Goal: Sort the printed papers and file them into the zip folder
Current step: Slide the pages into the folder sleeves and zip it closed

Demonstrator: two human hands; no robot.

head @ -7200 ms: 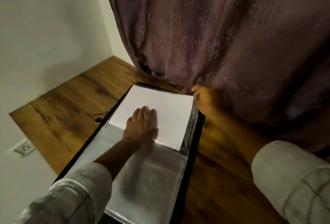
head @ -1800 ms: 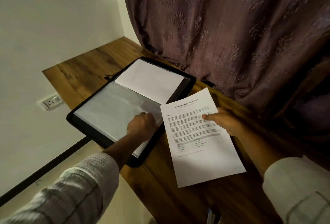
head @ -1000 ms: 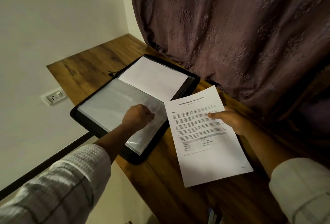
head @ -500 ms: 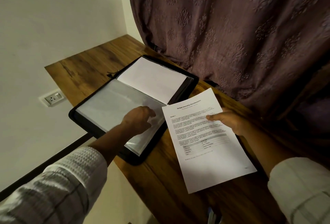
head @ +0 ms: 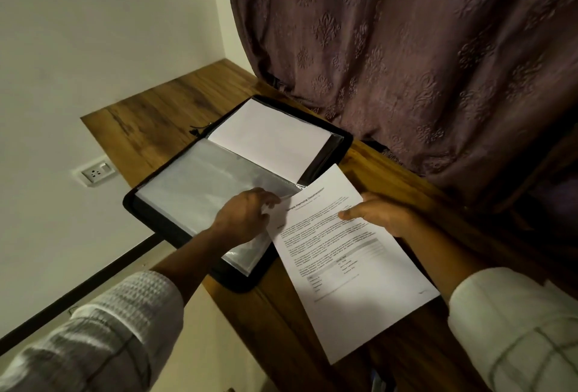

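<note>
A bold heading (head: 308, 199) is printed across the top of the printed paper (head: 353, 266). "Internship Documentation" can be read, and the word before it is partly hidden. The paragraphs and the rows lower down are too small to be read.

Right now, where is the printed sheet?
Head view: the printed sheet is right of the open folder, held by the right hand, its corner near the left hand.

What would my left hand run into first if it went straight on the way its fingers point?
Probably the printed sheet, held by the right hand: its near edge lies just beyond the left hand, which pinches the clear sleeve. Depth is unclear.
</note>
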